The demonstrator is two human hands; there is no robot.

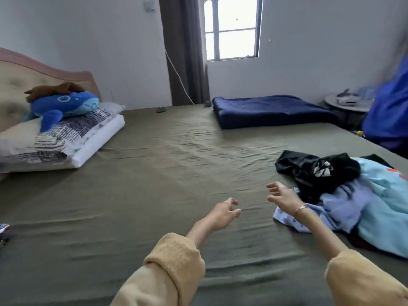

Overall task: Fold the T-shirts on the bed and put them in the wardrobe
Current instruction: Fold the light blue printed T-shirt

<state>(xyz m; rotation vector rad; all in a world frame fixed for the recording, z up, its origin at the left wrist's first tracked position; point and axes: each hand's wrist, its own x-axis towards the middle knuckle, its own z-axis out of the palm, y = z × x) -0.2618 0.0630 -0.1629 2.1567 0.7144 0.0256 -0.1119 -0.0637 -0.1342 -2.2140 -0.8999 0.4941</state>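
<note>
I'm looking down over the bed (167, 173), olive sheet wrinkled across it, and both my arms reach out above it in mustard sleeves. My left hand (223, 214) hovers over the bed's middle, fingers loosely spread and a little curled, holding nothing. My right hand (281, 195) is up beside it, fingers fanned apart, empty too, a thin bracelet (300, 209) on the wrist. Just right of that hand, on the bed's right side, sits the pile of T-shirts (353, 202): a black T-shirt (309, 171) crumpled on top at the far edge, a pale lilac one (340, 208) under my wrist, a light blue one (384, 208) spreading to the right. At the bed's head end, left, a blue whale plush (64, 107) lies on stacked pillows (72, 138). At the bed's far side, a folded navy blanket (269, 111) under the window (231, 27)
</note>
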